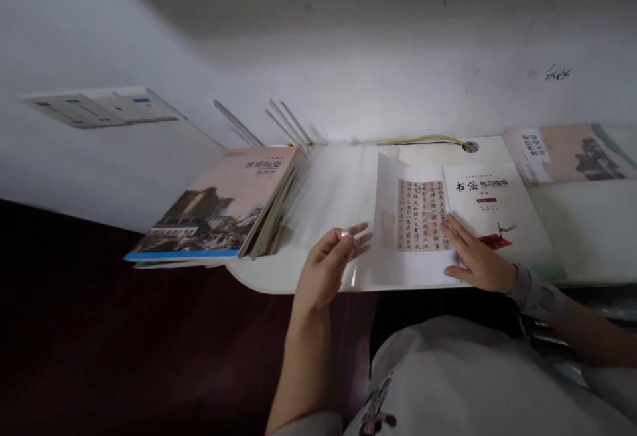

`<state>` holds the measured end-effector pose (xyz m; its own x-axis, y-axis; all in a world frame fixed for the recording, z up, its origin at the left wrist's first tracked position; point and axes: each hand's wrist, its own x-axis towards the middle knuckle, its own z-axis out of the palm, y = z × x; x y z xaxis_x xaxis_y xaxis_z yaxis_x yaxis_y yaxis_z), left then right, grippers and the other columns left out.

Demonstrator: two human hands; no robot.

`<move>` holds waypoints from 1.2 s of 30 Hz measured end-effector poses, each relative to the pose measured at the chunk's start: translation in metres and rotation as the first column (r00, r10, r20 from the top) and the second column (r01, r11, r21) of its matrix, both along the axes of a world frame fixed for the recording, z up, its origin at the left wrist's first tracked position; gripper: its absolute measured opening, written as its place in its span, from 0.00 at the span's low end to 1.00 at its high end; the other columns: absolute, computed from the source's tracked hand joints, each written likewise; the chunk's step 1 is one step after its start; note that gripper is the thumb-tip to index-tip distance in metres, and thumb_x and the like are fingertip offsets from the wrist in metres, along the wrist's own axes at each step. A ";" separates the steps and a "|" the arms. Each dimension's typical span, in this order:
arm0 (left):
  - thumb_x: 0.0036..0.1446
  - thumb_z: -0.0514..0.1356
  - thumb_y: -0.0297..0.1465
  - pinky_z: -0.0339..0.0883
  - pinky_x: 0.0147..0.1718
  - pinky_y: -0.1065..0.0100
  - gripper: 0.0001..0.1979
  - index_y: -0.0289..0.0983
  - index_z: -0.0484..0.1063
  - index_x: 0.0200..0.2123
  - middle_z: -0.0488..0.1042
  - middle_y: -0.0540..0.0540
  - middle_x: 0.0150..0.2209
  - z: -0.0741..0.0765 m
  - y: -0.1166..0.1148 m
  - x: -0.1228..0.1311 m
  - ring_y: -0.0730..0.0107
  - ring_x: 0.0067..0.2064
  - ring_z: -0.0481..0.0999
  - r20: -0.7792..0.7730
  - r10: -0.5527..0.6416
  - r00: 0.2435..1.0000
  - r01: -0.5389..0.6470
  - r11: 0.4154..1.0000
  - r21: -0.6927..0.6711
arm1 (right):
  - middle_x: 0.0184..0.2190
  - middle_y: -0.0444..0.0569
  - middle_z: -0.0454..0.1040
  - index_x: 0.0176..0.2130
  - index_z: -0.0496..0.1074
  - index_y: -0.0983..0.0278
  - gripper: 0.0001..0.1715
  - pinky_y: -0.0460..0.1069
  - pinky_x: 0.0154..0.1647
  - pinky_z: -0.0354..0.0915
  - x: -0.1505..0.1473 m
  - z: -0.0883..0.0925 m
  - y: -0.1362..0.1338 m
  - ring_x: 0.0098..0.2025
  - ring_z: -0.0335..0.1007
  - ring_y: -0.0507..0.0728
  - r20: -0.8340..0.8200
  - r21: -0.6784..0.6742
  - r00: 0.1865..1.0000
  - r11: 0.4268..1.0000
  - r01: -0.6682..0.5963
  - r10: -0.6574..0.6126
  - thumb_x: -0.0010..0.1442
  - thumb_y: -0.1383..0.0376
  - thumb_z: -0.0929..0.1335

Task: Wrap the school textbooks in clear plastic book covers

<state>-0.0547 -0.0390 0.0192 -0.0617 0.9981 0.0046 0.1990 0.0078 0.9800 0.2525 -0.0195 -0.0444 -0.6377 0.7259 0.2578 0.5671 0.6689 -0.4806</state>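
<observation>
A calligraphy workbook (490, 207), with Chinese lettering and a red picture, lies on the white desk in front of me. Left of its lettered page is a pale sheet with columns of brush-written characters (423, 217). My right hand (475, 257) rests flat across the join between the two, fingers stretched out. My left hand (328, 260) is raised at the desk's front edge, just left of the sheet, its fingers apart and slightly blurred. I see nothing held in it. Between the left hand and the book stack, a pale, see-through-looking blurred area (333, 190) covers the desk.
A stack of history textbooks (219, 204) overhangs the desk's left corner. Another pink history book (572, 154) lies at the right against the wall. A yellow cable (423, 137) runs along the back to a hole (470, 147). Wall sockets (104, 107) are at the upper left.
</observation>
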 end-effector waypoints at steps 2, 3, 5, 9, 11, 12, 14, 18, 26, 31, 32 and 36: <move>0.61 0.52 0.44 0.72 0.43 0.54 0.15 0.38 0.62 0.31 0.71 0.40 0.55 0.021 0.007 0.024 0.56 0.49 0.76 0.226 -0.159 0.961 0.143 0.986 0.086 | 0.70 0.48 0.31 0.68 0.26 0.53 0.49 0.66 0.63 0.56 0.005 0.007 -0.010 0.69 0.36 0.65 -0.112 -0.100 0.994 0.995 0.003 -0.014 0.62 0.47 0.59; 0.62 0.52 0.44 0.72 0.43 0.54 0.15 0.39 0.62 0.31 0.70 0.41 0.57 0.031 0.011 0.040 0.56 0.50 0.75 0.291 -0.238 0.927 0.208 0.969 0.132 | 0.70 0.47 0.31 0.68 0.27 0.52 0.47 0.65 0.63 0.56 0.007 0.010 -0.013 0.69 0.37 0.65 -0.192 -0.153 0.981 0.988 0.000 -0.030 0.62 0.45 0.58; 0.62 0.53 0.43 0.71 0.44 0.55 0.14 0.38 0.62 0.31 0.68 0.43 0.58 0.045 0.020 0.079 0.56 0.52 0.74 0.402 -0.382 0.832 0.328 0.923 0.199 | 0.70 0.47 0.35 0.68 0.32 0.51 0.45 0.64 0.62 0.58 0.013 0.017 -0.016 0.68 0.44 0.65 -0.412 -0.250 0.906 0.968 -0.005 -0.102 0.61 0.41 0.54; 0.58 0.58 0.43 0.69 0.48 0.58 0.14 0.37 0.67 0.34 0.72 0.42 0.53 0.040 0.039 0.167 0.57 0.52 0.73 0.396 -0.655 0.643 0.606 0.752 0.260 | 0.66 0.47 0.56 0.64 0.50 0.46 0.43 0.62 0.55 0.66 0.043 0.038 -0.014 0.62 0.60 0.65 -0.787 -0.397 0.498 0.917 0.044 -0.364 0.56 0.33 0.51; 0.59 0.58 0.42 0.67 0.49 0.60 0.14 0.36 0.70 0.35 0.74 0.42 0.48 0.025 0.047 0.200 0.61 0.50 0.74 0.274 -0.736 0.619 0.690 0.676 0.257 | 0.60 0.47 0.65 0.60 0.57 0.45 0.39 0.62 0.53 0.66 0.067 0.047 -0.012 0.59 0.64 0.64 -0.766 -0.540 0.364 0.837 0.082 -0.530 0.56 0.34 0.53; 0.60 0.57 0.40 0.67 0.48 0.60 0.13 0.36 0.71 0.37 0.75 0.43 0.46 0.017 0.051 0.211 0.63 0.48 0.74 0.203 -0.761 0.617 0.717 0.649 0.254 | 0.57 0.48 0.68 0.57 0.60 0.46 0.35 0.62 0.53 0.66 0.078 0.050 -0.011 0.57 0.66 0.64 -0.718 -0.618 0.344 0.781 0.085 -0.605 0.57 0.36 0.57; 0.62 0.54 0.38 0.67 0.46 0.62 0.12 0.37 0.71 0.40 0.76 0.44 0.41 0.004 0.056 0.220 0.65 0.43 0.75 0.055 -0.758 0.650 0.727 0.641 0.245 | 0.52 0.48 0.73 0.52 0.66 0.47 0.26 0.61 0.53 0.67 0.098 0.051 -0.010 0.54 0.69 0.63 -0.623 -0.728 0.341 0.681 0.077 -0.704 0.57 0.43 0.64; 0.63 0.52 0.37 0.68 0.43 0.64 0.13 0.38 0.73 0.40 0.77 0.45 0.39 -0.007 0.058 0.209 0.66 0.41 0.76 -0.144 -0.571 0.808 0.579 0.728 0.367 | 0.42 0.48 0.79 0.41 0.74 0.56 0.16 0.57 0.46 0.70 0.111 0.040 -0.010 0.45 0.75 0.60 -0.553 -0.780 0.333 0.616 0.115 -0.763 0.52 0.55 0.72; 0.63 0.53 0.41 0.59 0.57 0.54 0.15 0.39 0.69 0.46 0.74 0.43 0.48 -0.028 0.072 0.194 0.63 0.54 0.71 0.153 -0.055 0.987 -0.021 0.890 0.456 | 0.43 0.50 0.78 0.40 0.78 0.58 0.15 0.56 0.44 0.70 0.090 0.041 0.011 0.45 0.73 0.59 -0.647 -0.617 0.576 0.787 -0.011 -0.499 0.55 0.55 0.69; 0.62 0.53 0.44 0.58 0.58 0.55 0.17 0.40 0.69 0.46 0.73 0.43 0.49 -0.031 0.072 0.192 0.61 0.55 0.70 0.145 -0.061 0.988 -0.004 0.911 0.411 | 0.45 0.51 0.75 0.42 0.76 0.59 0.15 0.53 0.45 0.70 0.067 0.049 0.041 0.45 0.73 0.59 -0.515 -0.399 0.755 0.893 0.209 -0.406 0.53 0.58 0.70; 0.62 0.53 0.44 0.59 0.57 0.56 0.17 0.40 0.69 0.47 0.73 0.43 0.49 -0.030 0.071 0.191 0.62 0.54 0.70 0.134 -0.058 0.989 -0.004 0.909 0.417 | 0.44 0.51 0.76 0.42 0.76 0.60 0.16 0.53 0.42 0.71 0.062 0.049 0.045 0.42 0.74 0.58 -0.497 -0.412 0.752 0.880 0.236 -0.434 0.53 0.58 0.69; 0.62 0.52 0.44 0.56 0.59 0.56 0.18 0.40 0.68 0.47 0.71 0.43 0.51 -0.032 0.070 0.178 0.61 0.57 0.67 0.071 0.053 0.996 -0.081 0.870 0.486 | 0.34 0.50 0.78 0.43 0.73 0.63 0.17 0.51 0.33 0.71 0.050 0.043 0.050 0.32 0.74 0.57 -0.448 -0.552 0.737 0.805 0.218 -0.506 0.52 0.61 0.68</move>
